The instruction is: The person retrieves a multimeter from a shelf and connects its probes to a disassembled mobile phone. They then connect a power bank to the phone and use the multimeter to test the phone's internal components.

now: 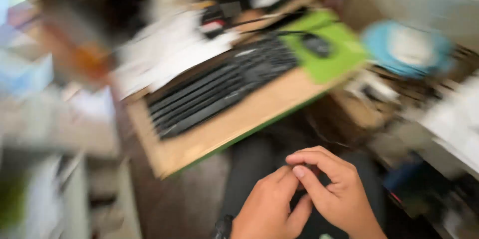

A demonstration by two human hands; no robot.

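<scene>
A: From the head camera we see both hands low in the middle of the frame, over the lap. Our left hand (267, 209) comes up from the bottom edge, and our right hand (332, 189) leans in from the right.

B: They touch. The right hand's fingertips (298, 171) rest against the left hand's fingers, with the thumb and first finger drawn together as if pinching.

A: Is anything between them? We see a faint reddish spot where the fingers meet, but the picture is blurred, so we cannot tell whether either hand holds something or merely presses on the other.

B: Agreed. Neither hand lies flat and open; both are curled, fingers bent inward.

A: Above the hands a wooden tray (259, 109) with a green edge slants across the frame. A black keyboard (224, 84) lies on it.

B: Just right of the keyboard sits a green pad (339, 54) with a dark mouse (317, 44) on top.

A: White papers (169, 54) lie behind the keyboard, and a round blue and white thing (406, 49) stands off to the right, too smeared to name.
</scene>
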